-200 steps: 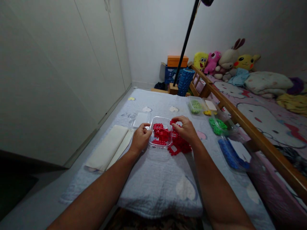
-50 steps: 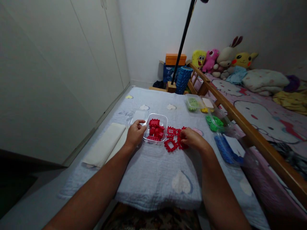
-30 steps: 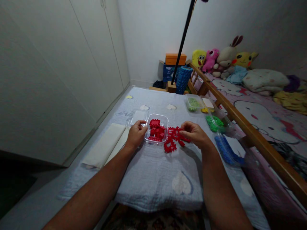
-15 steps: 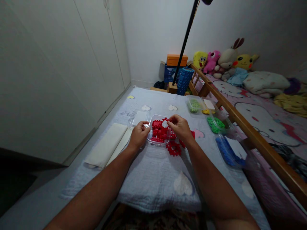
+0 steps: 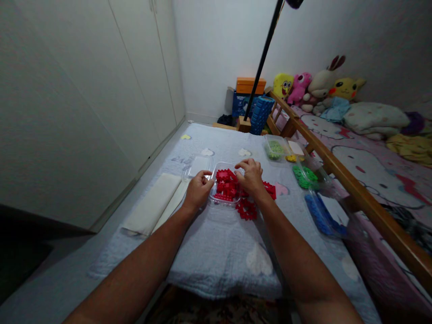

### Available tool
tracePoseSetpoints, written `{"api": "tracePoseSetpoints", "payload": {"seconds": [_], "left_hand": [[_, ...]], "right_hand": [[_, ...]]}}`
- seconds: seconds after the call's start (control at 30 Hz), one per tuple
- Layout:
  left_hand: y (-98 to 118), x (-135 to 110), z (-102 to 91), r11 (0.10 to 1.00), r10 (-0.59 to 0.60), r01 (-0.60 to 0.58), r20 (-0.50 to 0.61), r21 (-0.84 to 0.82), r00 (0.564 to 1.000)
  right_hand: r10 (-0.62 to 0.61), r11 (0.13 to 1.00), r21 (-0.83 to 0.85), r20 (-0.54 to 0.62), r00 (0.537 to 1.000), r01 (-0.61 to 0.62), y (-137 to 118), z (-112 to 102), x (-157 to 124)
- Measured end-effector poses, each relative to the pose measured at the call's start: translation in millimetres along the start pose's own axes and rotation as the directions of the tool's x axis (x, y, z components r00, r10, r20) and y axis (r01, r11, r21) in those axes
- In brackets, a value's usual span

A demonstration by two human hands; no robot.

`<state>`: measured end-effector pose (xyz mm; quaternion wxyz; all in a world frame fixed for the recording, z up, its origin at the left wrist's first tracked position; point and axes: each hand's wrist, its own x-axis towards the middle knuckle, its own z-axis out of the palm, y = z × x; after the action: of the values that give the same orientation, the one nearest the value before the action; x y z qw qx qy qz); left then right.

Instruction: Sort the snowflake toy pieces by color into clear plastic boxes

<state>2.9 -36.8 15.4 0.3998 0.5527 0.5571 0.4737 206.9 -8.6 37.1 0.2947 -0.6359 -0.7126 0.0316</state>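
In front of me a clear plastic container (image 5: 224, 203) holds several red toothed building pieces (image 5: 227, 184). My left hand (image 5: 199, 188) pinches its left rim between thumb and fingers. Over the right rim is my right hand (image 5: 250, 176), thumb and forefinger a little apart, with no piece visible between them. More red pieces (image 5: 246, 209) lie on the cloth just right of the container, and another red piece (image 5: 270, 190) shows beyond my right wrist. The hand and wrist partly cover these loose pieces.
A clear lid (image 5: 199, 166) lies behind my left hand, near a folded cream cloth (image 5: 151, 204). Along the right edge stand tubs of light green (image 5: 275, 150), yellow (image 5: 293, 158), green (image 5: 304, 176) and blue pieces (image 5: 322, 216). A wooden bed rail (image 5: 351, 180) borders that side.
The red piece in my right fingers over the container has been let go among the others. My right hand has opened slightly; my left hand keeps its hold on the rim.
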Motion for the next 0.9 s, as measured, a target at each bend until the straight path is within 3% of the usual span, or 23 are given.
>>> {"api": "tracePoseSetpoints", "payload": {"seconds": [0.13,0.37,0.53,0.7,0.9], "left_hand": [[-1.9,0.5,0.6,1.000,0.008,-0.008,0.009,-0.002,1.000],[-5.2,2.0,0.1,1.000,0.017,-0.017,0.015,0.006,1.000],[-6.7,2.5,0.8,1.000,0.012,-0.012,0.007,-0.011,1.000],[-6.0,2.9,0.2,1.000,0.005,-0.004,0.006,-0.012,1.000],[-6.8,5.5,-2.3,1.000,0.004,-0.004,-0.017,0.012,1.000]], "right_hand": [[-0.060,0.998,0.019,0.017,0.998,0.060,0.1,-2.1,-8.6],[0.019,0.999,0.038,0.025,1.000,-0.019,29.7,-28.4,-12.7],[0.063,0.994,-0.104,0.232,0.971,-0.040,49.3,-38.6,-31.1],[0.004,0.980,-0.191,0.268,0.963,0.049,49.1,-29.6,-49.2],[0.083,0.984,-0.180,0.399,0.913,-0.011,45.1,-37.7,-48.9]]}}
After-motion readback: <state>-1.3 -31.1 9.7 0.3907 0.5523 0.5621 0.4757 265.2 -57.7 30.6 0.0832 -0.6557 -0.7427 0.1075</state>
